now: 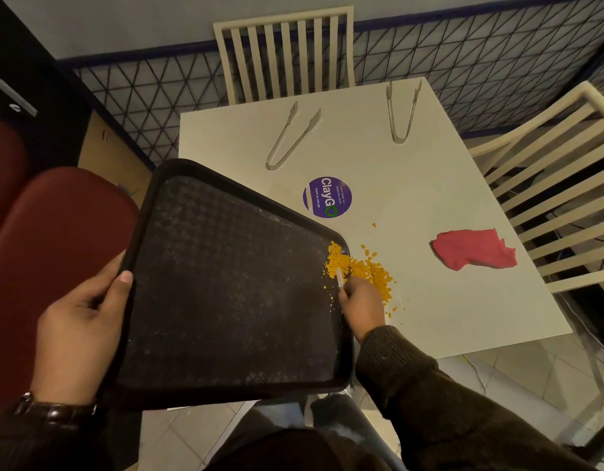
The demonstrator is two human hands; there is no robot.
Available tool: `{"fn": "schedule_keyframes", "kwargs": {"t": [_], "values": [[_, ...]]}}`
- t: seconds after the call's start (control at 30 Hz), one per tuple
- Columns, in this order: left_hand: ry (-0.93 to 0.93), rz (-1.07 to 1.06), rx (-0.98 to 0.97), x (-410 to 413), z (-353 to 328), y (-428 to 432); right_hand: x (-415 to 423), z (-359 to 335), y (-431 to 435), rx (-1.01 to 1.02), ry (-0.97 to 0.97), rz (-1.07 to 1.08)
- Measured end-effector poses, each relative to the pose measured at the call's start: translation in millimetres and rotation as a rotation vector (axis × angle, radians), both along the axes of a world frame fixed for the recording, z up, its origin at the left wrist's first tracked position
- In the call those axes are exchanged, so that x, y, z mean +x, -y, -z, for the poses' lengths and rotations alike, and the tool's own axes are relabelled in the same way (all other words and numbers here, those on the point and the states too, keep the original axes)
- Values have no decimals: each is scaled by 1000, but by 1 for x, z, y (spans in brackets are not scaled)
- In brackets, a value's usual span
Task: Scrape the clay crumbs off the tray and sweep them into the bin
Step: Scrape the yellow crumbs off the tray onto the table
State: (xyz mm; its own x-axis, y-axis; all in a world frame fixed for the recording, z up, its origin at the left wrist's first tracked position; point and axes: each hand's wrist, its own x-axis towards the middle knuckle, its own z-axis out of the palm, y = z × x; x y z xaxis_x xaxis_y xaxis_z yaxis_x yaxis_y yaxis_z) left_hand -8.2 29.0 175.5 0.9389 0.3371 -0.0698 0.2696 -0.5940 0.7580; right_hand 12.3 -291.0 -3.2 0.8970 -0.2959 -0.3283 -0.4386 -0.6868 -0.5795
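At the far left stands a dark red padded seat (56, 232). Just right of it, the left hand (79, 314), with a dark-strapped wristwatch (56, 407) on its wrist, grips the left rim of a black rectangular plastic tray with a textured, dusty-white floor (226, 283). The thumb lies over the rim and the fingers curl underneath. The tray is held up and tilted, and its right corner reaches over the near left part of the white square bench (429, 185).

The small orange clay crumbs (361, 266) are heaped at that right corner. Some lie on the tray by its rim, and most are spilled onto the bench just beside it, with a few scattered nearer. The right hand (360, 305), in a dark knitted sleeve, has its fingers curled round a thin white stick-like scraper (339, 277), whose tip rests in the crumbs at the tray's rim.

Farther on the bench is a round purple sticker reading "ClayGo" (328, 197). Beyond it lies a pair of clear plastic tongs (290, 137), with a second clear pair (402, 110) to the right. A crumpled pink-red cloth (474, 249) lies near the right edge, well apart from the crumbs.

A cream slatted wooden chair (283, 52) stands at the far side of the bench, and another cream slatted chair (548, 185) stands at the right.
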Motion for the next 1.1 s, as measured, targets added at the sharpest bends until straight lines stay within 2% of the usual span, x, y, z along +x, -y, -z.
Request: {"fn": "schedule_keyframes", "kwargs": {"t": [0.13, 0.4, 0.57, 0.73, 0.87, 1.1], "values": [[-7, -15, 15, 2, 0, 3, 10, 5, -18, 42, 38, -36], [49, -19, -7, 6, 21, -20, 26, 14, -4, -15, -85, 2], [57, -1, -15, 8, 27, -25, 29, 7, 4, -12, -34, 147], [73, 20, 3, 8, 28, -25, 47, -1, -8, -111, 25, 10], [76, 24, 21, 6, 28, -23, 61, 0, -17, -57, 20, -23], [88, 19, 49, 4, 33, -26, 56, 15, 7, -12, -78, 119]]}}
